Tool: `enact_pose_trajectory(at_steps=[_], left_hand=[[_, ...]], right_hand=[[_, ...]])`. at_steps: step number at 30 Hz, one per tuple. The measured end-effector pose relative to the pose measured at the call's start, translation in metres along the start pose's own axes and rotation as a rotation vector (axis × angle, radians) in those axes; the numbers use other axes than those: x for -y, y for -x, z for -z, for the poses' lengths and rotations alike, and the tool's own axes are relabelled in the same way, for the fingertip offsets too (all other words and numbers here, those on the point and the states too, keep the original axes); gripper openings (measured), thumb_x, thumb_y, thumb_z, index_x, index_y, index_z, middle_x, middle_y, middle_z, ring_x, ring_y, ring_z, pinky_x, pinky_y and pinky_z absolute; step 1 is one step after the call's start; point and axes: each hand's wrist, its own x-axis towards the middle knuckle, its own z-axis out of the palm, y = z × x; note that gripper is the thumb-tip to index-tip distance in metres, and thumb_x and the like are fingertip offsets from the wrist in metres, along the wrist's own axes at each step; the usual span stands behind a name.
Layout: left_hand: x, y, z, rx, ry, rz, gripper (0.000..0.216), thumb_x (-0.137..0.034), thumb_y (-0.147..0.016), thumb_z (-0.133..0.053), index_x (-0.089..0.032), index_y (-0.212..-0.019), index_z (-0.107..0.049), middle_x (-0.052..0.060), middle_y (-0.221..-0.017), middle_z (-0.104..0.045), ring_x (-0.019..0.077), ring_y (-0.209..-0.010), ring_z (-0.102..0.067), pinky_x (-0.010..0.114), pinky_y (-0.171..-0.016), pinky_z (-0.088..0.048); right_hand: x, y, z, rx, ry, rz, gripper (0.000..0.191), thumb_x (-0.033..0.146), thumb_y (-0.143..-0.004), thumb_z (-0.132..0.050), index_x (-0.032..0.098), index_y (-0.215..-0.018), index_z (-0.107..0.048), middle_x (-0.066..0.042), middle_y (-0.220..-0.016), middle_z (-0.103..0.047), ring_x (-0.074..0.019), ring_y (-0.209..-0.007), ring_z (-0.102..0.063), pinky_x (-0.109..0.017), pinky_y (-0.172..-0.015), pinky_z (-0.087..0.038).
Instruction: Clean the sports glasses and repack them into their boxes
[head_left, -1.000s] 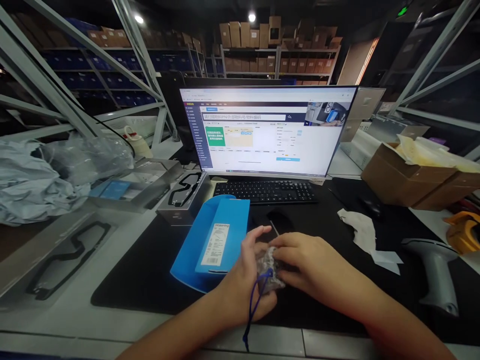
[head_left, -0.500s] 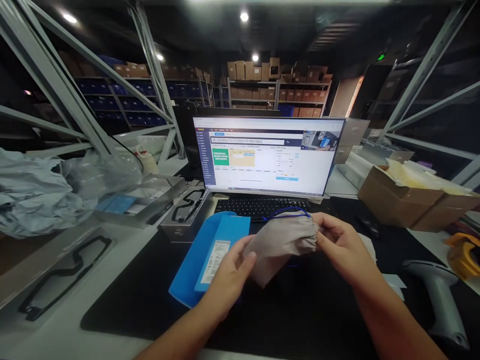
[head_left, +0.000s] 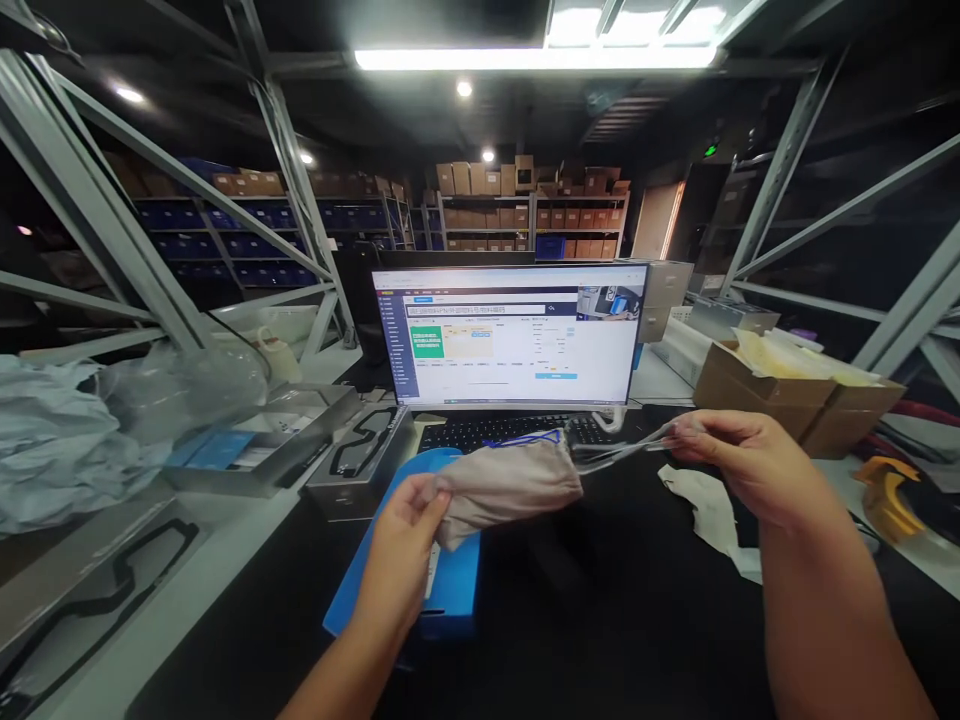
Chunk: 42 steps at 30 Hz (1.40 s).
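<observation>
A light grey cloth drawstring pouch with a blue cord is held above the desk, lying nearly sideways. My left hand pinches its left end between thumb and fingers. To the right, my right hand is closed on thin, translucent, string-like strands stretched from the pouch's mouth; their exact kind is blurred. What the pouch contains is hidden. Below and behind my left hand lie a blue box with a white label and a blue tray, both partly covered.
A monitor and keyboard stand ahead. White paper scraps lie on the black mat at right, near a yellow tape dispenser. Cartons stand behind them. Grey boxes and plastic bags fill the left side.
My right hand has moved right, away from the pouch, drawing out the pale strands. The pouch and my left hand have shifted left. The whole view has tilted upward.
</observation>
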Motion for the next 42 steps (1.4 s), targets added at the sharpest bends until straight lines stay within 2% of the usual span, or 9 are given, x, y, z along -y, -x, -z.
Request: enact_pose_trajectory(at_steps=[4,7,13,18,22,27,31,37,42], left_hand=[[0.013,0.002,0.001,0.182,-0.502,-0.175,0.023,-0.03,-0.086,-0.063,-0.021,-0.107,-0.064,0.008,-0.102,-0.072,0.026,-0.099,-0.07,0.038,-0.088,-0.057],[0.024,0.012,0.0,0.34,-0.918,-0.337,0.048,-0.02,-0.087,-0.056,-0.025,-0.134,-0.058,0.013,-0.141,-0.058,0.0332,-0.132,-0.055,0.055,-0.109,-0.045],[0.019,0.031,-0.005,0.48,-1.356,-0.315,0.082,-0.027,-0.072,-0.081,-0.017,-0.146,-0.048,0.023,-0.163,-0.024,0.0455,-0.15,-0.019,0.068,-0.119,-0.022],[-0.007,0.035,-0.012,0.237,-1.105,-0.558,0.114,-0.032,-0.08,-0.078,-0.03,-0.159,0.004,0.015,-0.167,-0.015,0.0328,-0.153,-0.018,0.058,-0.121,-0.029],[-0.024,0.029,-0.018,0.244,-0.864,-0.561,0.102,-0.019,-0.075,-0.08,-0.036,-0.155,-0.02,0.009,-0.159,-0.037,0.0287,-0.145,-0.04,0.051,-0.118,-0.037],[-0.033,0.018,-0.022,0.288,-0.315,-0.195,0.037,-0.021,-0.076,-0.077,-0.02,-0.111,-0.066,0.007,-0.104,-0.073,0.0218,-0.092,-0.072,0.037,-0.089,-0.057],[-0.042,0.012,-0.026,0.253,0.014,0.035,0.027,-0.032,-0.068,-0.087,-0.016,-0.08,-0.068,0.007,-0.09,-0.074,0.0177,-0.081,-0.07,0.029,-0.079,-0.056],[-0.053,-0.002,-0.024,0.306,0.261,0.244,0.029,-0.021,-0.063,-0.09,-0.014,-0.08,-0.067,0.004,-0.089,-0.072,0.0112,-0.074,-0.068,0.023,-0.076,-0.056],[-0.069,-0.022,-0.007,0.483,0.259,0.241,0.03,-0.021,-0.066,-0.089,-0.011,-0.084,-0.066,0.004,-0.086,-0.073,0.0087,-0.065,-0.068,0.021,-0.071,-0.058]], right_hand=[[-0.007,-0.004,0.025,-0.202,0.124,0.18,0.034,0.048,-0.064,-0.089,0.022,-0.084,-0.08,-0.008,-0.091,-0.076,-0.0258,-0.087,-0.07,-0.037,-0.077,-0.059],[-0.009,-0.006,0.024,-0.275,0.202,0.342,0.021,0.042,-0.07,-0.086,0.025,-0.08,-0.08,-0.005,-0.089,-0.077,-0.0245,-0.089,-0.07,-0.036,-0.08,-0.058],[-0.009,-0.006,-0.016,-0.048,0.155,0.447,0.004,0.029,-0.074,-0.083,0.028,-0.076,-0.08,-0.001,-0.083,-0.077,-0.0198,-0.082,-0.071,-0.029,-0.077,-0.058],[-0.019,-0.003,-0.054,0.143,-0.011,0.261,0.012,0.034,-0.071,-0.087,0.025,-0.072,-0.079,-0.005,-0.084,-0.078,-0.0201,-0.079,-0.072,-0.028,-0.072,-0.059],[-0.027,-0.001,-0.077,0.235,-0.195,0.102,0.021,0.04,-0.065,-0.091,0.024,-0.071,-0.079,-0.007,-0.085,-0.079,-0.0201,-0.075,-0.073,-0.028,-0.068,-0.061],[-0.026,0.004,-0.097,0.23,-0.315,-0.022,0.034,0.045,-0.057,-0.095,0.02,-0.071,-0.077,-0.008,-0.077,-0.077,-0.0182,-0.067,-0.07,-0.028,-0.064,-0.06],[-0.025,0.008,-0.112,0.277,-0.447,-0.218,0.04,0.051,-0.059,-0.093,0.019,-0.071,-0.071,-0.006,-0.072,-0.076,-0.0169,-0.065,-0.071,-0.024,-0.059,-0.057],[-0.036,0.002,-0.12,0.238,-0.505,-0.26,0.053,0.061,-0.054,-0.092,0.02,-0.07,-0.063,0.003,-0.06,-0.063,-0.0063,-0.044,-0.049,-0.017,-0.044,-0.043],[-0.039,0.006,-0.109,0.415,-0.47,-0.282,0.039,0.055,-0.072,-0.083,0.021,-0.075,-0.064,0.006,-0.053,-0.048,-0.0029,-0.039,-0.027,-0.014,-0.036,-0.027]])
